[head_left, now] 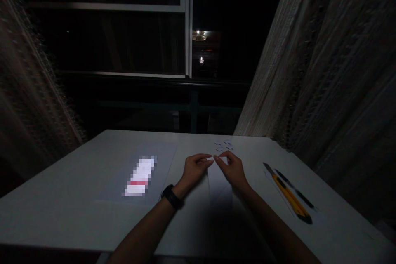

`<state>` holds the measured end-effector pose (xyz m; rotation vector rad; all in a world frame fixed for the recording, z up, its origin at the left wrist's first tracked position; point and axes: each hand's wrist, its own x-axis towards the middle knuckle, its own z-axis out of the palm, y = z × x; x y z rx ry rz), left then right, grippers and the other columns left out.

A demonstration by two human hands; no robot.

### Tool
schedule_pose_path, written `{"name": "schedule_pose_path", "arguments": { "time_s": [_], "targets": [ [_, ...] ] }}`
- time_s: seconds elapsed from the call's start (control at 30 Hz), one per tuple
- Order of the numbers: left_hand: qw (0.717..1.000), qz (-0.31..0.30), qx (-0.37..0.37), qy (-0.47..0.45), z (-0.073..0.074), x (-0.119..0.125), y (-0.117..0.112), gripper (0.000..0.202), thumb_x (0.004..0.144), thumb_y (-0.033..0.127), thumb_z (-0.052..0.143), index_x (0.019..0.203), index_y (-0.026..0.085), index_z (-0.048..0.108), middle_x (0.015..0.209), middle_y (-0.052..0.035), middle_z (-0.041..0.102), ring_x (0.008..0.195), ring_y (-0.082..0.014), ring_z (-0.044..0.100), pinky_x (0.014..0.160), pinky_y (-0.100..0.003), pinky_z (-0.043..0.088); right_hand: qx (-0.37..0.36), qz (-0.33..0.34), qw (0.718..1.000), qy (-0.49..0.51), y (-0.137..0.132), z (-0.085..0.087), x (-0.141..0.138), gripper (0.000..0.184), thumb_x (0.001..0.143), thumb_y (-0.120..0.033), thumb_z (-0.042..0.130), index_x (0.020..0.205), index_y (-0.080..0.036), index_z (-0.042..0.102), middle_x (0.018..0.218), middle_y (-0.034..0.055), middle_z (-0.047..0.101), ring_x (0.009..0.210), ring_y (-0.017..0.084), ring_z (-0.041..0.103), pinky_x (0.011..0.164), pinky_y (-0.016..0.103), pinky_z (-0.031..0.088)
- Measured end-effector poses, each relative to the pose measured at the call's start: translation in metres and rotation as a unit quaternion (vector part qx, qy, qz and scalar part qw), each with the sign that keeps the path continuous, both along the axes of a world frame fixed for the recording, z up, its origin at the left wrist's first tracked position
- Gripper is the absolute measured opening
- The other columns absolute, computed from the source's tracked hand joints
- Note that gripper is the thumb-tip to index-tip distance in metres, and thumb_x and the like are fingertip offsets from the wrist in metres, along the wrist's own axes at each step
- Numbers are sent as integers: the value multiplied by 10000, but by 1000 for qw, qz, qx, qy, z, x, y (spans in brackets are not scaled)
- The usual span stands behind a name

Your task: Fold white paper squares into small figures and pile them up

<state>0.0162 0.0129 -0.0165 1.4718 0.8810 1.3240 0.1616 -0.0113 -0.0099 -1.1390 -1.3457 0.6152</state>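
Observation:
My left hand (195, 169), with a dark watch on its wrist, meets my right hand (233, 169) over the right-middle part of the white table (83, 165). The fingers of both hands pinch a small white piece of paper (210, 158) between them. Beneath the hands lies a white strip of paper (220, 187), running toward me, its far end partly covered. Just beyond the fingertips are several small paper pieces (223, 146) with dark marks. What is on the pinched piece cannot be made out.
Right of my hands lie a yellow utility knife (289, 199), blade out, and a black pen (293, 187). On the left, a lit, pixelated rectangle (140, 173) rests over a paper sheet (167, 161). Curtains (278, 49) flank a dark window behind the table.

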Motion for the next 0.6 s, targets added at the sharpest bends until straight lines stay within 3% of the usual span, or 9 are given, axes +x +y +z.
{"name": "schedule_pose_path", "arguments": {
  "time_s": [0.13, 0.27, 0.37, 0.5, 0.6],
  "targets": [
    [998, 56, -6, -26, 2, -3, 3, 307, 587, 319, 700, 814, 113, 684, 633, -40, 628, 569, -115, 538, 534, -208, 397, -130, 156, 968, 147, -1, -2, 1, 504, 601, -421, 690, 1013, -219, 482, 703, 17, 656, 575, 191, 601, 534, 301, 445],
    [992, 109, -25, -57, 4, -7, 6, 326, 578, 312, 707, 823, 99, 677, 611, -42, 632, 552, -122, 553, 523, -212, 410, -204, 217, 939, 170, 0, -3, 4, 484, 555, -356, 734, 954, -158, 546, 750, 59, 670, 640, 220, 629, 586, 322, 464],
    [981, 122, -73, -135, 1, -10, 12, 317, 579, 275, 714, 835, 94, 662, 658, -61, 652, 584, -131, 583, 557, -227, 447, -201, 236, 931, 193, -3, 5, 9, 492, 552, -269, 729, 1001, -178, 547, 771, 48, 668, 638, 204, 619, 570, 302, 457],
    [932, 138, -168, -291, -8, -16, 22, 252, 579, 161, 710, 813, 98, 642, 790, -86, 664, 697, -149, 620, 665, -263, 494, -159, 312, 904, 246, -9, 15, 15, 720, 483, -128, 716, 1143, -277, 472, 1039, 47, 602, 819, 222, 593, 636, 326, 480],
    [913, 136, -204, -327, -13, -19, 27, 189, 588, 88, 686, 771, 94, 640, 832, -101, 661, 754, -159, 625, 710, -271, 501, -139, 301, 913, 238, -6, 10, 10, 758, 469, -111, 711, 1162, -284, 457, 1037, 49, 588, 800, 212, 588, 621, 320, 487]
  ]
}}
